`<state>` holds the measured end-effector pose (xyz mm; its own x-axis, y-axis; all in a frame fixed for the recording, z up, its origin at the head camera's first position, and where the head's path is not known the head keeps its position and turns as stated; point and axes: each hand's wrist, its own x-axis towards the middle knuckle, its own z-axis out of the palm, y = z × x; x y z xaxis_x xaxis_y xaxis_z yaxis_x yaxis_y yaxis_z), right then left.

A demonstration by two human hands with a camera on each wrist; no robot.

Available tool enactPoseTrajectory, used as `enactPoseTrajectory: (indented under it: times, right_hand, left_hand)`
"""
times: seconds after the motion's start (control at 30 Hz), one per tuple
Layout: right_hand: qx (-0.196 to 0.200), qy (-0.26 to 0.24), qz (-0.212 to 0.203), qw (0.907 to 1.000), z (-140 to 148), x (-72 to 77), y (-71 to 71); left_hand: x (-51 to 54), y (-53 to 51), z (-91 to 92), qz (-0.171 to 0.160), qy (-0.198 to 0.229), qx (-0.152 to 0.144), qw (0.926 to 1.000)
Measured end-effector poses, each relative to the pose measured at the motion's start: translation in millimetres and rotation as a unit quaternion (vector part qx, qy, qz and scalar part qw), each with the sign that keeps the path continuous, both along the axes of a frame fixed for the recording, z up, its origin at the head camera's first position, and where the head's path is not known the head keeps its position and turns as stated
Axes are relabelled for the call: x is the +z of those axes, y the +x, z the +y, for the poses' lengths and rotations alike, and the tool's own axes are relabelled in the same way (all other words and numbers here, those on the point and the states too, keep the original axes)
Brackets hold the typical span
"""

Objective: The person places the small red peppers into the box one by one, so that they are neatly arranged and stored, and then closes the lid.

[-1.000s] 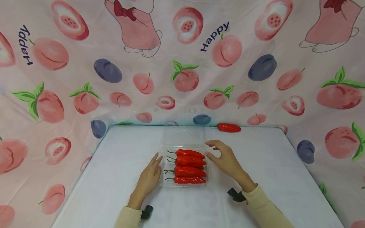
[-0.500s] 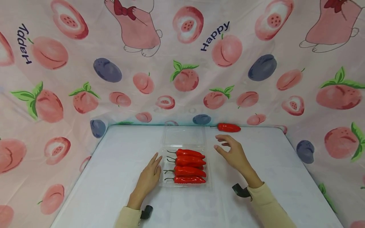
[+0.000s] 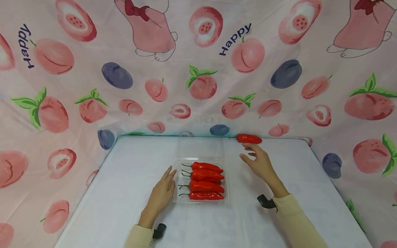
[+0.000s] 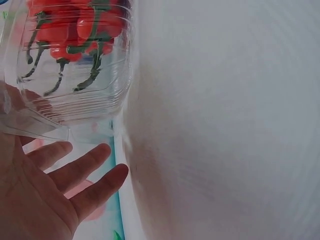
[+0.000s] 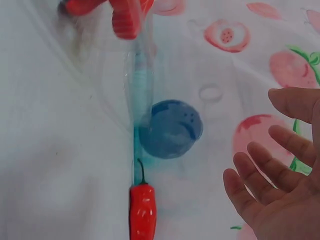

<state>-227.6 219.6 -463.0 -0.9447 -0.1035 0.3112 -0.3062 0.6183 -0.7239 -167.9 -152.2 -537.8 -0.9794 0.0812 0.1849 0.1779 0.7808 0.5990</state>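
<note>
Several red chili peppers [image 3: 206, 186] with green stems lie side by side in a clear plastic box [image 3: 227, 193], whose hinged lid [image 3: 201, 148] is laid back. At the box's left side is my left hand [image 3: 162, 193], fingers extended; in the left wrist view the thumb side shows through the clear plastic. My right hand [image 3: 260, 165] hovers over the table right of the box, its fingers loosely bent with nothing between them. Just beyond its fingertips, one loose red chili pepper [image 3: 249, 138] lies at the table's far edge, its stem pointing left.
A white-covered table [image 3: 121, 179] holds everything. Behind it and along both sides hangs a pink cloth [image 3: 173, 75] printed with fruit and bears. Black wrist-worn devices [image 3: 266, 202] sit at both cuffs.
My right hand has moved away from the box's right side, rightward and farther back, toward the loose chili pepper. My left hand and the box have stayed in place.
</note>
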Motion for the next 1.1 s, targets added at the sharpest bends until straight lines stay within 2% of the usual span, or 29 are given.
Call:
enactPoseTrajectory:
  times: [0.57, 0.83, 1.1]
  right_hand:
    - [-0.014, 0.023, 0.002, 0.9996, 26, -19.6, -32.8]
    - [-0.006, 0.064, -0.026, 0.9976, 31, -19.0, -49.9]
    - [-0.001, 0.093, -0.014, 0.9956, 41, -30.4, -68.5]
  left_hand:
    - [-0.2, 0.3, -0.3, -0.006, 0.005, 0.001, 1.0000]
    - [2.8, 0.7, -0.2, -0.007, 0.004, 0.003, 1.0000]
    - [5.4, 1.8, 0.9, -0.015, 0.004, 0.006, 0.9999]
